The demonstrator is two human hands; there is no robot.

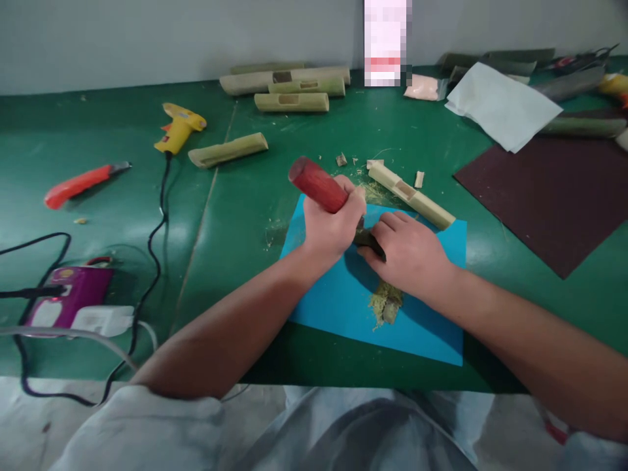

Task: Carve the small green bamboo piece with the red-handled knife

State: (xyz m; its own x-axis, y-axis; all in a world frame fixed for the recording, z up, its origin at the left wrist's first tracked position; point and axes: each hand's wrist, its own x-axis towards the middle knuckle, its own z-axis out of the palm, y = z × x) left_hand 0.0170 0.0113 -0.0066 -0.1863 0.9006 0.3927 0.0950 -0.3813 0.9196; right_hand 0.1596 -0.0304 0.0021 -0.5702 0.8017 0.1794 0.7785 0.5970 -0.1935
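My left hand (331, 222) is wrapped round the thick red wooden handle (318, 183) of a tool, which leans up and to the left. The tool's working end is mostly hidden by my hands. My right hand (409, 252) is closed over a dark, narrow piece (370, 242) right beside the left hand; whether this is bamboo or part of the tool I cannot tell. Both hands are over a blue sheet (328, 307). Below the right hand lies a small heap of greenish shavings (385, 304). Just beyond the hands rests a pale bamboo piece (432, 208) with a cut-out slot.
A bamboo tube (228, 150), yellow glue gun (179, 127) and red utility knife (86, 183) lie to the left, near a purple power strip (73, 294) with cables. Notched bamboo tubes (292, 103) line the back. A dark brown sheet (554, 203) and white paper (503, 104) lie right.
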